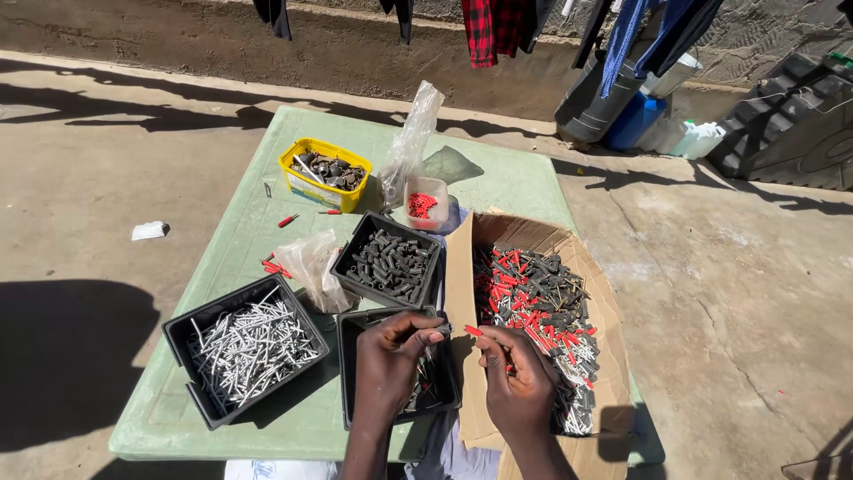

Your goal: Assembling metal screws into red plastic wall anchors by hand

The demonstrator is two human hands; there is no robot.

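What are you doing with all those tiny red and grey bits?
A person sits at a green table in the sun. The right hand pinches a small red piece over a cardboard box of mixed red, dark and metal parts. The left hand holds something small above a black tray. Other trays hold silver pins and dark sleeves.

A pale green table (267,391) stood on concrete; it bore three black trays (391,264), a yellow tub (302,184), a cardboard box (462,267), plastic bags (311,262).
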